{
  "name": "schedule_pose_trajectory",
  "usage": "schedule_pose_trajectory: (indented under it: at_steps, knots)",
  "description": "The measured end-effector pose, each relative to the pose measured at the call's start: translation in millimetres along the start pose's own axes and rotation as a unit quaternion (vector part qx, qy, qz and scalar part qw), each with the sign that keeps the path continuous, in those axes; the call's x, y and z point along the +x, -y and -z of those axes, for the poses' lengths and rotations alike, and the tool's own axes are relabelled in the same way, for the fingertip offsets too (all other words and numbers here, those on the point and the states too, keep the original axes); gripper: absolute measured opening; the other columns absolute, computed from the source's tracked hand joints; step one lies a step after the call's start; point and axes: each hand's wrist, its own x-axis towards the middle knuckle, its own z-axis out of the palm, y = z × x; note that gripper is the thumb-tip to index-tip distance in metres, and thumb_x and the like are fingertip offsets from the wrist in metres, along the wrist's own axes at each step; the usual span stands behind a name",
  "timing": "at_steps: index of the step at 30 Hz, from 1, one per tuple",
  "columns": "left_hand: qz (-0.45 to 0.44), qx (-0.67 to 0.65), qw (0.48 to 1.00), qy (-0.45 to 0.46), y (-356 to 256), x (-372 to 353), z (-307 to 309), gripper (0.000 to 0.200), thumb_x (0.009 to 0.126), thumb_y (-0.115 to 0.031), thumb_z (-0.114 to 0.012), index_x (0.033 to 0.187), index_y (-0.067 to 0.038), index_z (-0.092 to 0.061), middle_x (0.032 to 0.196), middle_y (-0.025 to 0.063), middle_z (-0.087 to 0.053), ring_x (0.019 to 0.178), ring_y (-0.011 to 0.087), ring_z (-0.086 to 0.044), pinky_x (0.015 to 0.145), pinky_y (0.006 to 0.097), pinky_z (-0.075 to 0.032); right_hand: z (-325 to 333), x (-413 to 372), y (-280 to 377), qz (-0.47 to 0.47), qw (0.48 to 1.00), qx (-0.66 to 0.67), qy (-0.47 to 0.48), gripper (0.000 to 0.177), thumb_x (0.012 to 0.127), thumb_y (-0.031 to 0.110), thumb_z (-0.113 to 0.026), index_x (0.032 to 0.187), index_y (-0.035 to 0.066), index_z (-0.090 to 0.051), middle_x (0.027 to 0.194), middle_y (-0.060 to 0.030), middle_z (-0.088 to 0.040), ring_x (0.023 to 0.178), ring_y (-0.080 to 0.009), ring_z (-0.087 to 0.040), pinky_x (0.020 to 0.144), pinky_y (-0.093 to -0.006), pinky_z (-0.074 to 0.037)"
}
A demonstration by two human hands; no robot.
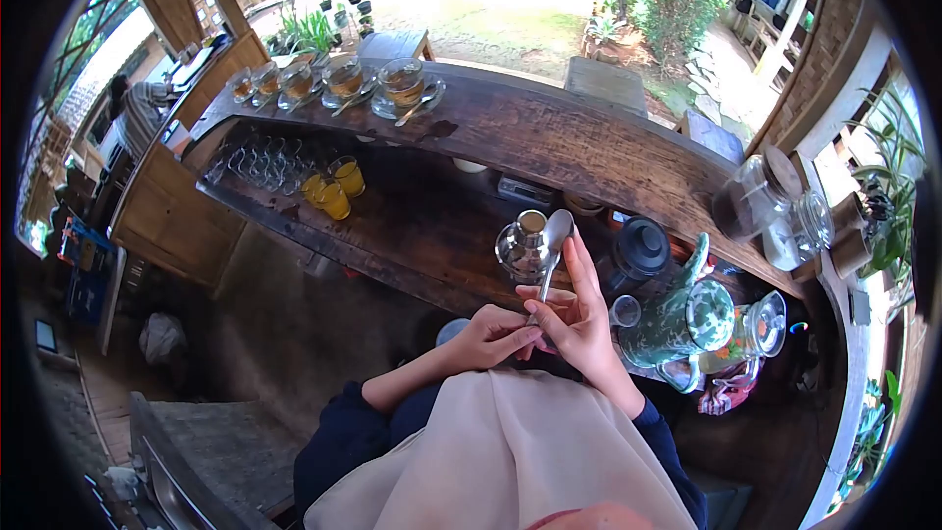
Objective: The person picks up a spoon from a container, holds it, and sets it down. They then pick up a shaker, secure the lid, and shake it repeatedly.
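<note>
Spoon (555,233) held upright in both hands above a dark, rough-grained wooden table (422,226) — its bowl looks empty.
Right hand (581,319) has its grip closed round the smooth steel handle; left hand (494,336) closes its fingertips on the handle's lower end. Just behind stands a rounded glass jar (523,247) with a metal top. Farther back, five glass cups (345,79) on saucers already hold amber tea — two tumblers (337,189) hold yellow drink.
</note>
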Motion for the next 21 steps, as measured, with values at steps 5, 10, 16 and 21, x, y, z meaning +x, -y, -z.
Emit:
schedule_pose_trajectory:
  at_steps: [5,10,16,21]
  knots:
    - [-0.007,-0.022,1.000,-0.017,-6,-13,15,0.024,0.093,-0.015,-0.050,0.082,0.001,-0.064,0.063,0.0047,-0.060,0.057,0.0105,-0.057,0.055,0.0235,-0.044,-20,9,-6,-0.008,0.999,0.037,0.009,0.076,0.081,-0.013,-0.053,0.144,0.012,-0.019,0.149,-0.0151,-0.006,0.104,-0.0269,-0.059,0.077,-0.0275,-0.055]
    - [0.002,-0.001,0.999,-0.033,-13,-29,39,0.025,0.093,-0.018,-0.050,0.084,-0.001,-0.066,0.062,0.0045,-0.060,0.056,0.0095,-0.056,0.053,0.0233,-0.043,-46,22,-15,0.000,0.998,0.055,0.016,0.076,0.081,-0.013,-0.053,0.144,0.013,-0.020,0.149,-0.0149,-0.007,0.104,-0.0272,-0.059,0.080,-0.0288,-0.053]
    - [0.018,-0.005,0.999,-0.046,-21,-51,68,0.026,0.094,-0.019,-0.049,0.085,-0.001,-0.066,0.061,0.0035,-0.059,0.057,0.0088,-0.055,0.053,0.0230,-0.042,-84,38,-18,-0.011,0.994,0.112,0.003,0.088,0.080,-0.014,-0.054,0.145,0.016,-0.003,0.148,-0.0161,-0.009,0.102,-0.0262,-0.060,0.078,-0.0288,-0.053]
    - [0.024,-0.007,0.998,-0.059,-27,-69,90,0.027,0.094,-0.021,-0.050,0.085,-0.001,-0.065,0.061,0.0029,-0.058,0.057,0.0086,-0.055,0.055,0.0229,-0.042,-114,49,-21,-0.065,0.988,0.137,-0.003,0.085,0.083,-0.012,-0.051,0.145,0.014,0.001,0.143,-0.0180,-0.024,0.095,-0.0260,-0.062,0.078,-0.0300,-0.053]
